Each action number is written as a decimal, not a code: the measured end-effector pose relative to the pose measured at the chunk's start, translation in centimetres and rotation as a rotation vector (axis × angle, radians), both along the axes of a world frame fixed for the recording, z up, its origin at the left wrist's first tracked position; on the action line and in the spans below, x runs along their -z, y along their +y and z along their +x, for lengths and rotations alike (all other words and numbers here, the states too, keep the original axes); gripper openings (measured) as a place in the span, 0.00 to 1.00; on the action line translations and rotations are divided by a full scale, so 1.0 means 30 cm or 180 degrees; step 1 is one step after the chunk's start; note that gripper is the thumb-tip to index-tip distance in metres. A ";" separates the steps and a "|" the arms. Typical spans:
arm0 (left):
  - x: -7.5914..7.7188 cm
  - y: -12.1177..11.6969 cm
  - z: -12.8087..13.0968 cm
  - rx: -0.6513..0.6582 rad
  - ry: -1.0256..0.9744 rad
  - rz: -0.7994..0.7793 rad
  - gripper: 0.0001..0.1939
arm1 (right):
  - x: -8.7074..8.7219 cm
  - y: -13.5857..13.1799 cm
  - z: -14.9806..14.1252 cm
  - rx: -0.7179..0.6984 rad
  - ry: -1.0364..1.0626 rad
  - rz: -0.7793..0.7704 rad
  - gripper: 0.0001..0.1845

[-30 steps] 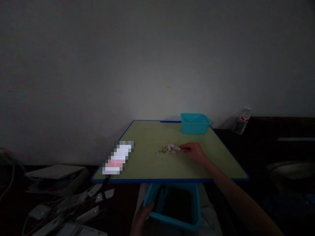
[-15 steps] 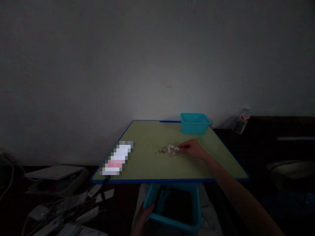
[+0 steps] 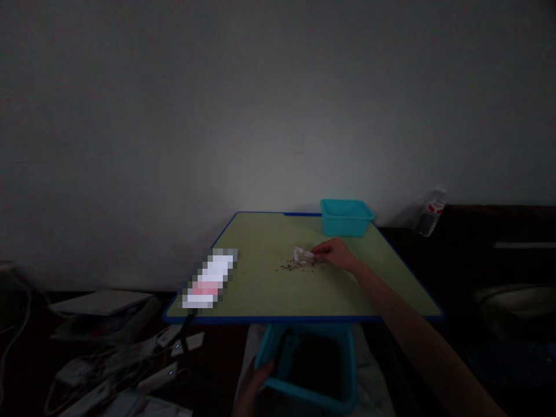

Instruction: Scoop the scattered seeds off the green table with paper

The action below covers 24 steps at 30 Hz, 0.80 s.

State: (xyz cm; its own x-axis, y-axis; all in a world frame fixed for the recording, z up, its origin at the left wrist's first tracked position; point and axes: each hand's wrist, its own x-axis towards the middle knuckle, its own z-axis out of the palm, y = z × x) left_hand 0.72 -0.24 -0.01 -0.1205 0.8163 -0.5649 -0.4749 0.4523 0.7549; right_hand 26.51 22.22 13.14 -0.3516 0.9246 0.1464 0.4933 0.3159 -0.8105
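My right hand [image 3: 337, 253] reaches over the tabletop with its fingers pinched on a small clear plastic bag with white patches [image 3: 302, 253]. Beneath and around the bag lie many small dark grains [image 3: 290, 267], scattered on the pale green table [image 3: 243, 289]. Below the table's front edge, my left hand [image 3: 257, 376] is closed on the left rim of a blue plastic basin [image 3: 313, 392] that rests on my lap. Dark material [image 3: 319, 359] fills much of this basin; its kind is too dim to make out.
Another blue basin [image 3: 345, 223] stands at the table's back right corner. A blurred-out phone-like screen [image 3: 211, 279] is at the left edge. White chargers and cables [image 3: 158, 376] clutter the lower left. A plastic bottle [image 3: 430, 214] leans beyond the right side, near the wall.
My right hand has risen slightly and shifted a little away from me with the bag, showing more grains underneath. My left hand stays on the basin's rim.
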 end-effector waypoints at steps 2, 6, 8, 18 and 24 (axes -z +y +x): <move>-0.005 -0.001 0.004 -0.0010 -0.0016 0.0002 0.22 | 0.007 -0.011 0.017 -0.0029 0.0097 0.0030 0.14; -0.017 -0.008 0.014 -0.0026 -0.0158 0.0015 0.19 | 0.021 -0.044 0.060 -0.0073 0.0218 0.0019 0.14; -0.022 -0.008 0.014 -0.0030 -0.0146 0.0040 0.21 | 0.028 -0.053 0.078 -0.0096 0.0195 0.0030 0.14; -0.010 0.001 0.012 -0.0009 -0.0047 0.0085 0.13 | 0.038 -0.006 0.065 -0.0048 0.0049 0.0030 0.13; 0.006 0.010 -0.004 0.0011 0.0112 0.0030 0.09 | 0.022 -0.015 0.030 0.0032 0.0066 0.0138 0.12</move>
